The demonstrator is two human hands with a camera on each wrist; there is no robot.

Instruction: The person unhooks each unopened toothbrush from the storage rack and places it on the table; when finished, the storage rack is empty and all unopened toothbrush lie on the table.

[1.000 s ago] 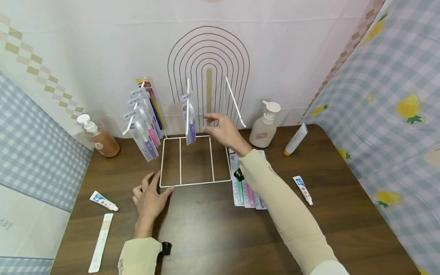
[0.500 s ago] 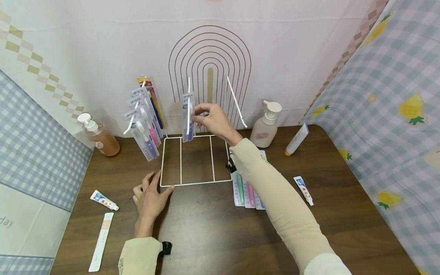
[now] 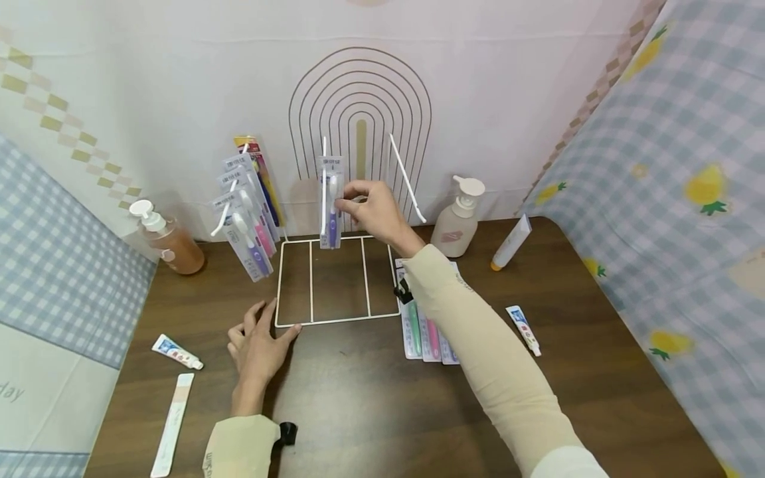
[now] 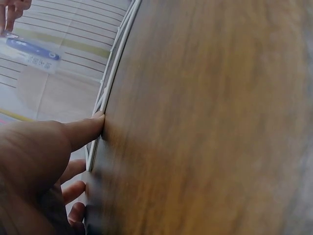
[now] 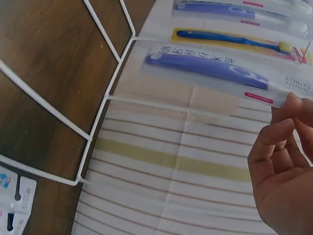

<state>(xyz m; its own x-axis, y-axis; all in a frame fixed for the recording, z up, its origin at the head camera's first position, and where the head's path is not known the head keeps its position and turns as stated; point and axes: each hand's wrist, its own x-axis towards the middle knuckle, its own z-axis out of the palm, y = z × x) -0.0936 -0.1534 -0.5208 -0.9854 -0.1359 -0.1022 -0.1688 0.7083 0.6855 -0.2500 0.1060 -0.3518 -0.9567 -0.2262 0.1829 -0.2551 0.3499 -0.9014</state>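
A white wire rack (image 3: 337, 320) stands at the back of the brown table. From its middle hook hangs a purple toothbrush pack (image 3: 331, 206), and my right hand (image 3: 349, 201) pinches that pack near its top; the wrist view shows the fingertips (image 5: 288, 105) on the edge of the pack (image 5: 210, 68). Several more toothbrush packs (image 3: 248, 212) hang on the left hook. The right hook (image 3: 406, 176) is bare. My left hand (image 3: 259, 342) lies flat on the table, its thumb (image 4: 90, 127) touching the front left corner of the rack's base wire (image 4: 110, 93).
Toothbrush packs (image 3: 427, 332) lie flat right of the rack, partly under my forearm. Pump bottles stand at back left (image 3: 164, 239) and back right (image 3: 457, 219). Toothpaste tubes (image 3: 176, 352) (image 3: 522, 328) (image 3: 512, 242) and a long flat pack (image 3: 172, 425) lie around.
My right hand moved left from beside the rack to the middle hook and took hold of the hanging purple toothbrush pack. The left hand stayed put.
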